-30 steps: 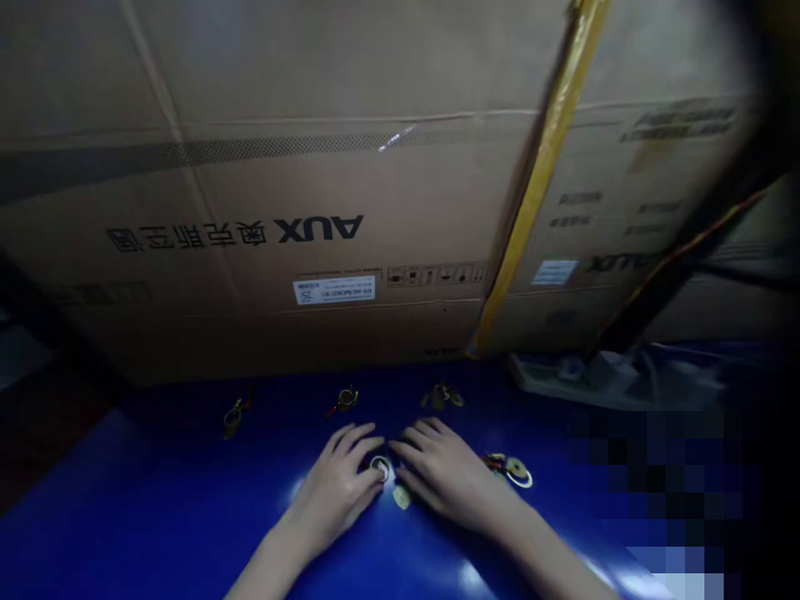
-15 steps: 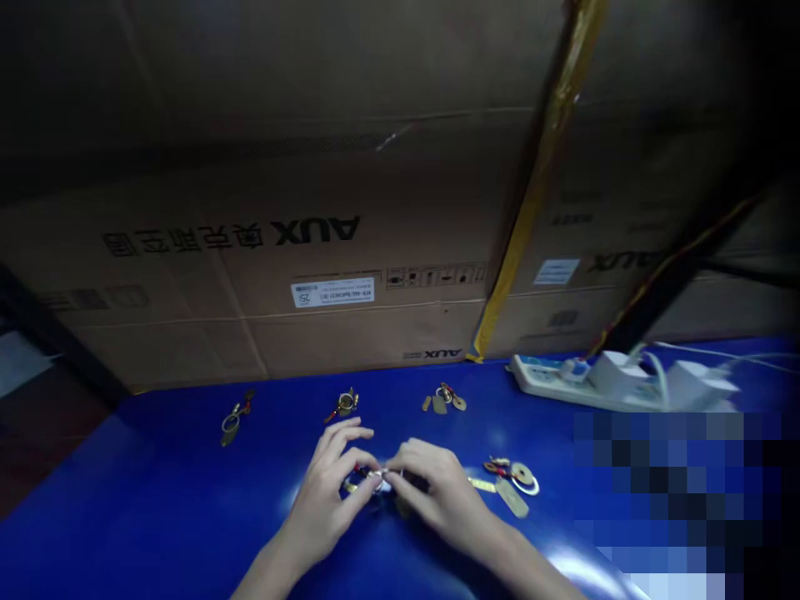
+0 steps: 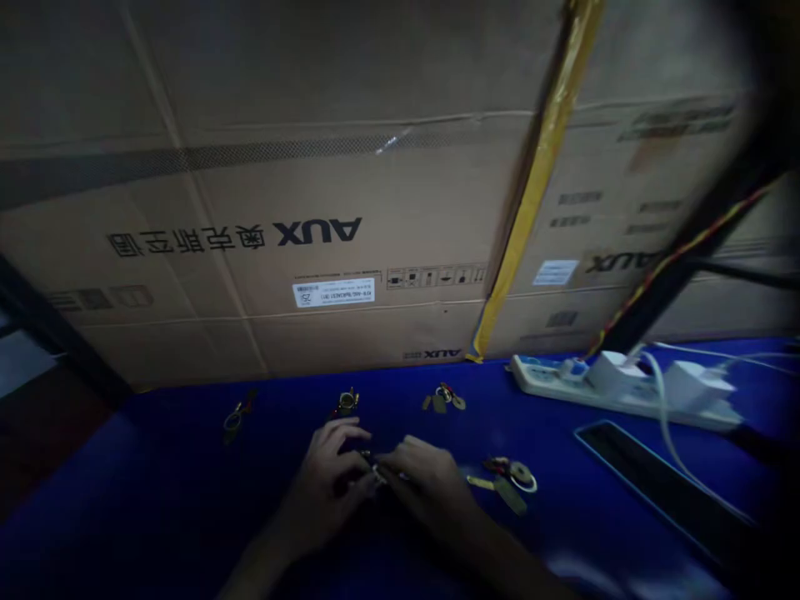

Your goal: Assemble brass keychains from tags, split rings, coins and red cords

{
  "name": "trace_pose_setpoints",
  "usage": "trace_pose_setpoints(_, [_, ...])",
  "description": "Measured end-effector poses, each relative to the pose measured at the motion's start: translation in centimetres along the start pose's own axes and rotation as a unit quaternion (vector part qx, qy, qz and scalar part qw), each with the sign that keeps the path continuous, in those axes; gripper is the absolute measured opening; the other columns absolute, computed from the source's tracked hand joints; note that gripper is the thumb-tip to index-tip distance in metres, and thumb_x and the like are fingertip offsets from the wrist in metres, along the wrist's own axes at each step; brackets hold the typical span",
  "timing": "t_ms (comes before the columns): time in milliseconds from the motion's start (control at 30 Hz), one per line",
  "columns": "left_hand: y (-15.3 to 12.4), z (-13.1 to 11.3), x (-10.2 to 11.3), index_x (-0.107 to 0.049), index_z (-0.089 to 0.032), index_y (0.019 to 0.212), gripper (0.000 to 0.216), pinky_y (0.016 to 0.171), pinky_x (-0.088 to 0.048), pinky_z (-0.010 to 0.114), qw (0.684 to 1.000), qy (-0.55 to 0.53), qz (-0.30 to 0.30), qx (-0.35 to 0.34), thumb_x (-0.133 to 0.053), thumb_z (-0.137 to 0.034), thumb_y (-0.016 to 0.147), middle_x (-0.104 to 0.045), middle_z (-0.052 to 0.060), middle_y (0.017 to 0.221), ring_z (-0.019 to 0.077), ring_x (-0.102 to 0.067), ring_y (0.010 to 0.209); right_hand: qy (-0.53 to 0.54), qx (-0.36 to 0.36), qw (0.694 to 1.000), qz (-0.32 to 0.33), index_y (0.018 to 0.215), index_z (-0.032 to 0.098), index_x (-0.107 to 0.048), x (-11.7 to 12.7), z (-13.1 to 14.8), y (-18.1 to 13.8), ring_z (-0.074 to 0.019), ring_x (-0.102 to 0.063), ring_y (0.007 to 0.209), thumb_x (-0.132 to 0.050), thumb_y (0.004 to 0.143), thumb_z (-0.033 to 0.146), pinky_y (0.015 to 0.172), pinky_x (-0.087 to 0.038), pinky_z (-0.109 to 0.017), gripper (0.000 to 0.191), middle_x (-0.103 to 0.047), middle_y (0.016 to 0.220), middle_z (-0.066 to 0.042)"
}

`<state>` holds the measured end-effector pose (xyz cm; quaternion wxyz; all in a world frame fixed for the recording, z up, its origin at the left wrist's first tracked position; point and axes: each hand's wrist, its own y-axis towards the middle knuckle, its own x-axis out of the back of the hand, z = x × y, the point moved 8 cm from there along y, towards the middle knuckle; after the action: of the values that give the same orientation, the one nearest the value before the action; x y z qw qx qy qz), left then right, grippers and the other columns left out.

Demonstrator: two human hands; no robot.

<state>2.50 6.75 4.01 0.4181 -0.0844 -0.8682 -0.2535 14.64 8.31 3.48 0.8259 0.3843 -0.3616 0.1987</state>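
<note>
Since the last view, the left hand (image 3: 328, 477) and right hand (image 3: 430, 482) have drawn together, their fingertips (image 3: 366, 461) pinching a small metal ring (image 3: 377, 474) shared between them, though shadow hides the exact grip. Just right lies a brass key-ring cluster (image 3: 505, 477); brass trinkets (image 3: 441, 398) sit beyond on the blue table (image 3: 156, 467), before a cardboard carton (image 3: 312, 250).
</note>
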Motion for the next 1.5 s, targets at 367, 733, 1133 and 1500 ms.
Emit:
trace_pose_setpoints(367, [0.0, 0.8, 3.9, -0.064, -0.021, 0.081, 0.017, 0.108, -0.027, 0.057, 0.972, 0.209, -0.094, -0.059, -0.049, -0.015, 0.088, -0.055, 0.007, 0.125, 0.0277, -0.039, 0.129, -0.103, -0.036, 0.993, 0.048, 0.095, 0.022, -0.067, -0.5, 0.6, 2.4, -0.0199, -0.056, 0.087, -0.051, 0.093, 0.031, 0.077, -0.045, -0.031, 0.019, -0.064, 0.091, -0.006])
trace_pose_setpoints(733, [0.1, 1.2, 2.3, -0.059, -0.016, 0.087, 0.018, 0.111, -0.027, 0.056, 0.962, 0.251, -0.089, -0.062, -0.041, -0.015, 0.092, -0.058, 0.011, 0.127, 0.0259, -0.039, 0.133, -0.131, -0.032, 0.990, 0.029, 0.085, 0.020, -0.065, -2.9, 0.8, 3.3, -0.0233, -0.053, 0.097, -0.054, 0.089, 0.020, 0.086, -0.041, -0.040, 0.012, -0.060, 0.102, -0.008])
trace_pose_setpoints(1133, [-0.2, 0.2, -0.1, -0.061, -0.017, 0.085, 0.018, 0.111, -0.019, 0.065, 0.954, 0.273, -0.106, -0.058, -0.045, -0.008, 0.088, -0.045, 0.011, 0.144, 0.0302, -0.027, 0.140, 0.011, -0.124, 0.988, -0.087, 0.085, 0.022, -0.064, -0.5, -1.8, 2.0, -0.0275, -0.050, 0.116, -0.054, 0.088, 0.022, 0.094, -0.041, -0.047, 0.010, -0.060, 0.114, -0.009])
trace_pose_setpoints(1500, [-0.4, 0.0, -0.3, -0.063, -0.019, 0.093, 0.018, 0.108, -0.015, 0.071, 0.958, 0.253, -0.122, -0.064, -0.047, -0.011, 0.089, -0.055, 0.009, 0.136, 0.0331, -0.033, 0.137, -0.056, -0.093, 0.989, -0.101, 0.084, 0.019, -0.064, 0.0, -1.2, 1.6, -0.0354, -0.018, 0.141, -0.051, 0.088, 0.021, 0.105, -0.026, -0.066, 0.013, -0.041, 0.145, -0.011])
